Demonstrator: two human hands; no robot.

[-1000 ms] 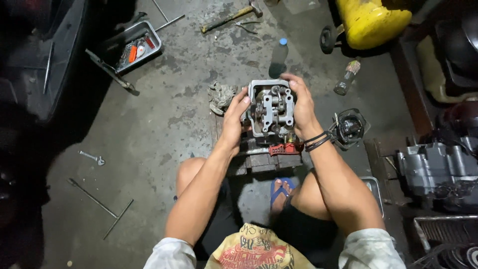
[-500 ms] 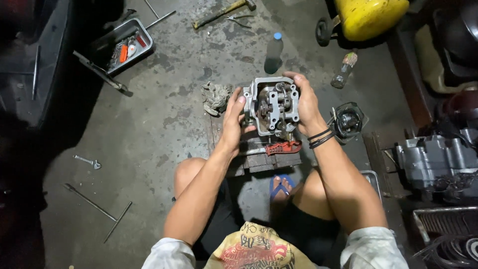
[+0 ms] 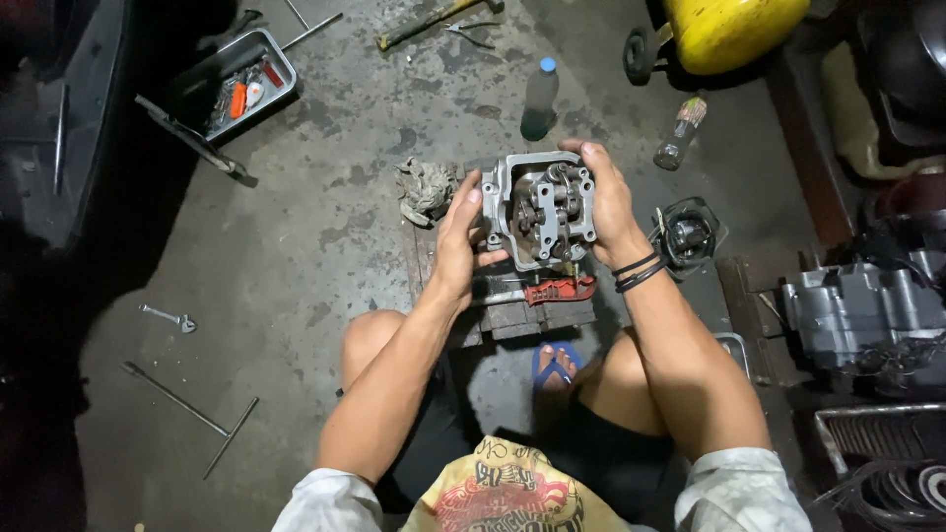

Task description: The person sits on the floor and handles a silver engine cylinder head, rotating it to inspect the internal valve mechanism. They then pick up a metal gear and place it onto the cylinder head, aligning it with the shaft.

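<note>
I hold the metal engine part (image 3: 542,209) between my hands above the wooden board (image 3: 512,315): my left hand (image 3: 459,241) clasps it at nine o'clock, my right hand (image 3: 609,202) at three. A rag (image 3: 426,189) lies at ten o'clock, a plastic bottle (image 3: 539,99) at twelve.

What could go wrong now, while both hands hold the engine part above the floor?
The cylinder head is held only at its sides by the left hand and right hand; if it slips, it may land on the bare foot in the sandal below. It could also hit the red tool beneath.
</note>
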